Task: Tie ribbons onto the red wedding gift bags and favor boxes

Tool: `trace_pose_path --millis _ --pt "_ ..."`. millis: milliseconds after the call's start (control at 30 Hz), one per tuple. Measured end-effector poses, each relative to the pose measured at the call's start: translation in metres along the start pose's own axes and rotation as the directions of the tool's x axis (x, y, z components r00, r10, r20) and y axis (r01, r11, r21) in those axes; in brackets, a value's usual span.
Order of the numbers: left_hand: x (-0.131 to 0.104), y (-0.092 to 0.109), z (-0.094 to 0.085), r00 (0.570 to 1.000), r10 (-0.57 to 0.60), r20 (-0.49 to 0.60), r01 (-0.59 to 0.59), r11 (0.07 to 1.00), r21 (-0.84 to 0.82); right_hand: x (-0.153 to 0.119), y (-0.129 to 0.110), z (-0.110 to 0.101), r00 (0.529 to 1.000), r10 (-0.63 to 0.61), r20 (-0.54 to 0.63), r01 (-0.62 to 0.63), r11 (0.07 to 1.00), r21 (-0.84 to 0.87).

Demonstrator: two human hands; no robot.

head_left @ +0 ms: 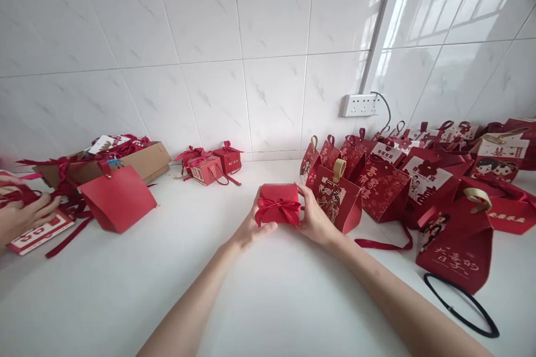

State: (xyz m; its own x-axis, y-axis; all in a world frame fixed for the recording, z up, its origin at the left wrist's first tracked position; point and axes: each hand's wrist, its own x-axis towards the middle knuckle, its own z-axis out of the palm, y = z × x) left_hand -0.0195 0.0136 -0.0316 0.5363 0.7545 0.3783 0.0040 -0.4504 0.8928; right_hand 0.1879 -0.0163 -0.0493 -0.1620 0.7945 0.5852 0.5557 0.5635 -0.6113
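Observation:
A small red gift box (278,192) stands in front of me on the white table, with a red ribbon bow (280,212) tied across its front. My left hand (251,227) grips the box's left side, its thumb stretched out below the bow. On the opposite side, my right hand (315,217) holds the box with its fingers along the right edge; some fingertips are hidden behind it. Just right of that hand sits a red peaked gift box (350,207) with a gold loop handle.
Several red gift boxes (383,187) crowd the right side. A black cord loop (460,305) lies nearer me. Three small boxes (205,170) stand by the wall. At left are a cardboard tray (154,162), a red box (117,201) and another person's hand (29,216).

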Motion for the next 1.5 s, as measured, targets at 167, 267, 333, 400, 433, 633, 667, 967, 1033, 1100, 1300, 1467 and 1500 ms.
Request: trace_pose_path --millis 167,267,333,400,433,633,667,967,1033,1100,1300,1467,1500 --pt "0.008 -0.004 0.003 0.978 -0.113 -0.175 0.088 0.986 -0.144 0.004 -0.001 -0.004 0.998 0.058 0.038 -0.06 0.996 0.069" --pt "0.009 -0.001 0.003 0.924 -0.09 -0.372 0.098 0.995 0.004 0.005 -0.002 -0.006 0.996 0.089 0.031 -0.092 0.993 0.078" --pt "0.008 0.005 0.002 0.89 -0.002 -0.455 0.082 0.984 0.156 0.005 -0.004 -0.008 0.994 0.106 0.017 -0.107 0.992 0.069" --pt "0.006 0.011 0.001 0.882 0.037 -0.469 0.089 0.965 0.245 0.006 -0.005 -0.008 0.993 0.118 0.011 -0.119 0.991 0.058" --pt "0.005 0.013 0.002 0.884 0.031 -0.466 0.104 0.96 0.261 0.006 -0.006 -0.008 0.992 0.122 0.011 -0.123 0.991 0.055" --pt "0.003 0.016 0.006 0.925 -0.001 -0.38 0.119 0.95 0.287 0.007 -0.007 -0.008 0.992 0.13 -0.001 -0.129 0.988 0.086" --pt "0.002 0.017 0.007 0.931 -0.002 -0.366 0.113 0.953 0.282 0.007 -0.007 -0.008 0.992 0.127 -0.003 -0.126 0.988 0.09" --pt "-0.007 0.023 0.014 0.942 0.315 -0.114 -0.201 0.805 0.558 0.006 -0.007 -0.009 0.991 0.13 0.016 -0.13 0.987 0.089" --pt "-0.007 0.022 0.016 0.925 0.379 -0.023 -0.285 0.734 0.617 0.006 -0.008 -0.01 0.99 0.14 0.023 -0.142 0.986 0.086" --pt "-0.006 0.021 0.018 0.925 0.377 0.048 -0.314 0.687 0.656 0.006 -0.009 -0.01 0.991 0.134 0.023 -0.136 0.988 0.078" --pt "-0.006 0.019 0.017 0.975 0.22 0.029 -0.17 0.655 0.736 0.006 -0.01 -0.01 0.988 0.154 0.021 -0.155 0.986 0.061" --pt "-0.008 0.022 0.008 0.939 0.332 0.094 -0.32 0.737 0.595 0.006 -0.008 -0.01 0.992 0.128 0.024 -0.129 0.99 0.05" --pt "-0.008 0.023 0.007 0.925 0.377 0.05 -0.338 0.756 0.561 0.006 -0.008 -0.01 0.991 0.128 0.026 -0.129 0.99 0.051"
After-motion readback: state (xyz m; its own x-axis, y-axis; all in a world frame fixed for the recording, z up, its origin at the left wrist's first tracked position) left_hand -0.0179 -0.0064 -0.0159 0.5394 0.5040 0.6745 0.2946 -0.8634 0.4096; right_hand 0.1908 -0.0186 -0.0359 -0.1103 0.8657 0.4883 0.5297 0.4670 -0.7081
